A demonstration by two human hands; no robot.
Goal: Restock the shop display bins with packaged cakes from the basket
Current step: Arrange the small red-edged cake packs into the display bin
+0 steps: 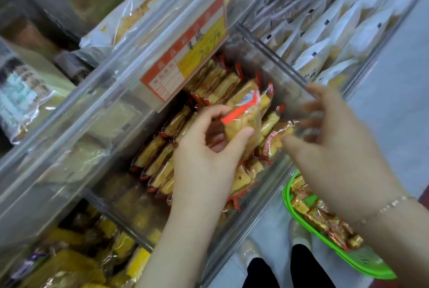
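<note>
Head: left grip around cake packet

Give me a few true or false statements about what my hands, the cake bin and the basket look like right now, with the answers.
1. The left hand grips a packaged cake over the clear bin. True.
2. The basket is red. False: it is green.
3. The basket sits inside the bin. False: it is outside, low at the right, near the person's feet.
4. The right hand wears a bracelet at the wrist. True.
5. The bin under the hands holds no cakes. False: rows of wrapped cakes already fill much of it.
</note>
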